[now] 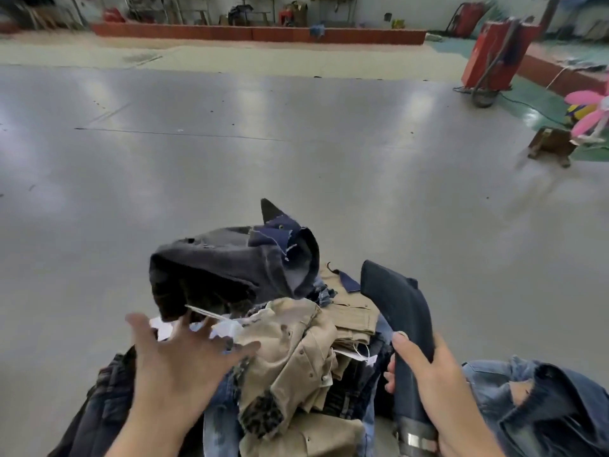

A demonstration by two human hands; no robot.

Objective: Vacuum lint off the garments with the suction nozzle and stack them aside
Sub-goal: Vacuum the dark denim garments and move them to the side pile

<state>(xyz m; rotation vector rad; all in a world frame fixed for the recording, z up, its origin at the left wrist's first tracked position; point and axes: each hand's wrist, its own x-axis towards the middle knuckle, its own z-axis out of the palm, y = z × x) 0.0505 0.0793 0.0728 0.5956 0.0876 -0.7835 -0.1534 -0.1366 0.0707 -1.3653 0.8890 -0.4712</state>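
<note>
**Nozzle in the right hand, dark garment above the pile**

Nearest the camera, the right hand [438, 387] curls around the black suction nozzle [400, 311], thumb laid along its near side, with the flat mouth tilted up and away over the clothes. A metal band rings the nozzle's lower end, just below the grip. To the right of that hand lies a torn light-blue denim garment [534, 400].

The left hand [178, 364] is spread wide with straight fingers, palm down, holding nothing; its fingertips reach toward white paper tags [164, 328] at the near edge of the heap.

Between the two hands sits the pile of garments [296, 357]: tan pieces with snap buttons on top, blue jeans beneath, a leopard-print patch low in the middle.

Just beyond the left hand's fingers, a dark denim garment [230, 265] is bunched above the pile's far side, blurred, a navy flap sticking upward. Whether it touches the pile I cannot tell.

Further off stretches a glossy grey floor [230, 143]. At far right stand a small wooden stool [553, 146], a pink fan-like object [590, 110] and a red machine [494, 57]; a low red curb [257, 33] runs along the back.
</note>
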